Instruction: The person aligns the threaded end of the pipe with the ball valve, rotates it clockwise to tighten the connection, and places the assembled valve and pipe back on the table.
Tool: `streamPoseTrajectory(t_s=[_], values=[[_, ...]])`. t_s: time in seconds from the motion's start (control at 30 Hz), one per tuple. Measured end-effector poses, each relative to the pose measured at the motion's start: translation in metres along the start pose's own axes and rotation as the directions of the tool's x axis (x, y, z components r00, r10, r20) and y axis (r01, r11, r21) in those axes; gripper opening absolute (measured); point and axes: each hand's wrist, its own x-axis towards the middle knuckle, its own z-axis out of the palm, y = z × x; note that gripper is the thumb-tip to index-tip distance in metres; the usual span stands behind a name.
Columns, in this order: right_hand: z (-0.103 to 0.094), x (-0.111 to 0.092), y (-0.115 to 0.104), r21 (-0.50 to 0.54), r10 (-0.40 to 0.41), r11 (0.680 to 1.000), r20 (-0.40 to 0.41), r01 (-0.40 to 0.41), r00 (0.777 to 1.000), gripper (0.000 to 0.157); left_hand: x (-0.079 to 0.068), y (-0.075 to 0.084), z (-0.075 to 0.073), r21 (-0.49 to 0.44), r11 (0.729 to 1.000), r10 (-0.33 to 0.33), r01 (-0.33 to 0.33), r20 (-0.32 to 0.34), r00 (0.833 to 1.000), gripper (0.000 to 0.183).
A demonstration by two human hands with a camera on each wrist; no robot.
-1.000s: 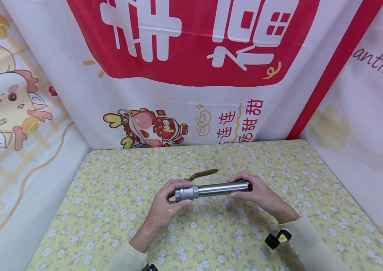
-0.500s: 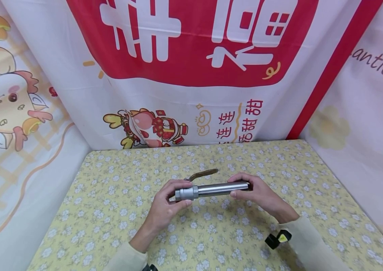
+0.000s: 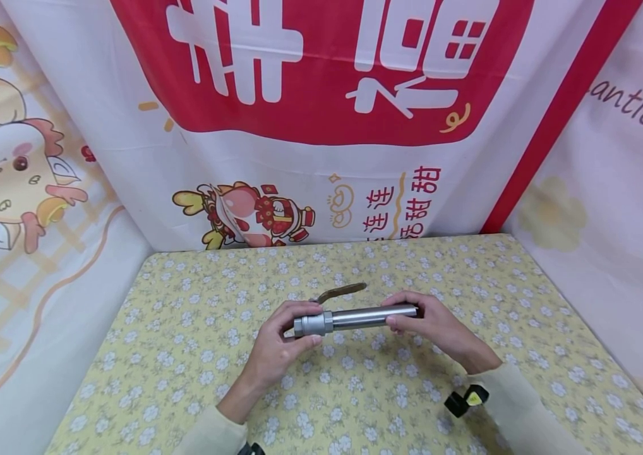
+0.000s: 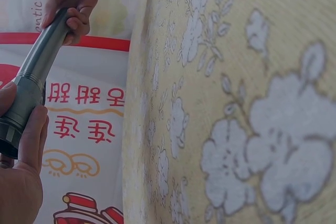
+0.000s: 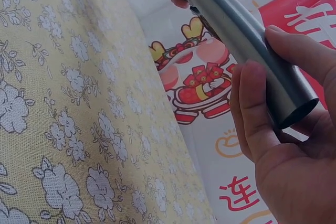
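Observation:
A metal ball valve and a steel pipe are joined end to end, held roughly level above the table. My left hand grips the valve body between thumb and fingers. Behind the body, the valve's brown lever handle points right. My right hand holds the pipe near its free end, thumb on the near side. In the right wrist view, the pipe's open end shows between thumb and fingers. The hex end of the valve sticks out below the left fingers in the left wrist view.
A yellow floral cloth covers the table. White printed curtains hang on three sides, with a red panel on the back one. A black wrist device sits at the right sleeve.
My right thumb has shifted slightly up across the pipe, and a fingertip now shows beneath it. My left hand and the valve stay in place.

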Motion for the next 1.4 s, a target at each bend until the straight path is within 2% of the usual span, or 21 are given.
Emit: streamPoseTrajectory(t_s=[0.93, 1.17, 1.4], values=[[0.0029, -0.0005, -0.0014, 0.012, -0.016, 1.0, -0.051, 0.016, 0.999, 0.031, 0.0, -0.0016, 0.0007, 0.009, 0.999, 0.037, -0.037, 0.0, 0.999, 0.046], [0.0028, -0.0006, -0.0011, 0.025, -0.041, 0.999, -0.036, 0.041, 0.999, 0.03, -0.0003, -0.0015, 0.0001, 0.006, 0.999, 0.033, -0.033, -0.002, 0.999, 0.047], [0.0018, 0.0007, 0.0003, -0.01, -0.043, 0.999, 0.002, 0.043, 0.999, 0.04, -0.0005, -0.0025, -0.0007, 0.005, 1.0, 0.02, -0.02, -0.006, 1.0, 0.047]])
